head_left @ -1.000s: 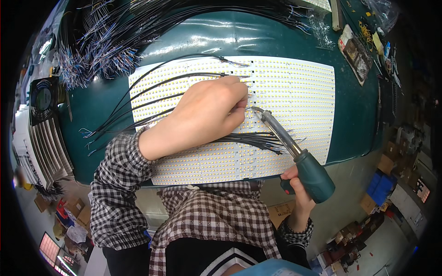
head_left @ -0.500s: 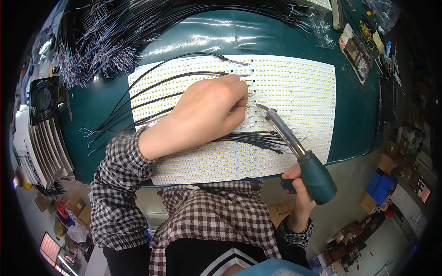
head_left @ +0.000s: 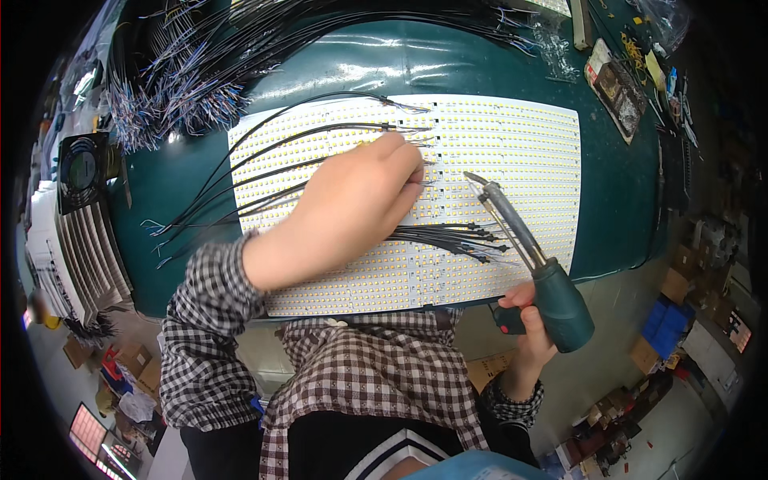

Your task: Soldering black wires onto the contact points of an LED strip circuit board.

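Note:
A white LED panel, lined with rows of small yellow lights, lies on the table before me. My left hand is over its middle, fingers pinched on the end of a black cable; thin wire ends poke out past the fingertips. My right hand grips the dark green handle of a soldering gun. The gun's tip is over the panel, to the right of my left fingers and apart from the wires. Several black cables lie over the panel's upper left, and a bundle of cables rests below my left hand.
A big heap of black cables with stripped coloured ends lies at the back left of the green table. At the left stand a small black fan and a stack of white sheets. A grimy solder tray sits back right.
The soldering gun has drawn back to the right, its tip farther from my left fingers. My left hand has shifted slightly left, still pinched. The panel has moved very little.

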Available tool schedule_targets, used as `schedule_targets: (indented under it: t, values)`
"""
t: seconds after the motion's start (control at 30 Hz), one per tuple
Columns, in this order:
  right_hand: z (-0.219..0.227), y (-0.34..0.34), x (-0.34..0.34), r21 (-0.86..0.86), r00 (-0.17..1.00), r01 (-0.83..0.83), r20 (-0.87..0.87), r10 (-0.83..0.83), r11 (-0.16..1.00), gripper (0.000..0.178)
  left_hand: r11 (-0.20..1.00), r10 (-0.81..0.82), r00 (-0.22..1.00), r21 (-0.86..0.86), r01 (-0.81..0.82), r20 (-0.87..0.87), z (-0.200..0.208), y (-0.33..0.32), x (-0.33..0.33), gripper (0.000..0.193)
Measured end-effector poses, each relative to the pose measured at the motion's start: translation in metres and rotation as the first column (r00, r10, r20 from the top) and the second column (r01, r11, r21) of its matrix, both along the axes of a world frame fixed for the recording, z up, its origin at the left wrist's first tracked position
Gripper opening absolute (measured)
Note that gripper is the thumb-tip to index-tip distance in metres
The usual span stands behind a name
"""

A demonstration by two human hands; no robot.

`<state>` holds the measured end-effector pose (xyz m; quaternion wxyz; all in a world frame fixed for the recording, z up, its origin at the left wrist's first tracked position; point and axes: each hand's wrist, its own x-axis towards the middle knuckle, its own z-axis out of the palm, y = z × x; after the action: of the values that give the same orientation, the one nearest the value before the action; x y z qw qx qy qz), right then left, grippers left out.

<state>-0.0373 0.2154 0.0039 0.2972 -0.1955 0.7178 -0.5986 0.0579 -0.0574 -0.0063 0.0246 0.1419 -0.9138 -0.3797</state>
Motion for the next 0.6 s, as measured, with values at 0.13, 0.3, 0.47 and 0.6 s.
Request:
schedule_targets:
  t: [0.13,0.3,0.47,0.6]
  values:
    - [-0.005,0.008,-0.001,-0.054,0.997,0.057,-0.058,-0.060,0.997,0.034,0.941,-0.028,0.962,-0.332,-0.067,-0.272,-0.002,0.026,0.026,0.022]
    - [-0.008,0.009,-0.004,-0.167,0.990,0.144,0.023,-0.142,0.975,0.033,0.972,-0.117,0.954,-0.227,0.053,-0.276,-0.018,0.033,0.053,0.027]
    - [-0.012,0.010,-0.004,-0.218,0.991,0.128,-0.021,-0.136,0.967,0.035,0.979,-0.053,0.949,-0.204,-0.012,-0.310,-0.020,0.042,0.051,0.016]
    - [-0.015,0.015,-0.004,-0.247,0.993,0.107,-0.017,-0.115,0.963,0.035,0.992,-0.006,0.955,-0.121,-0.031,-0.296,-0.014,0.041,0.045,0.014]
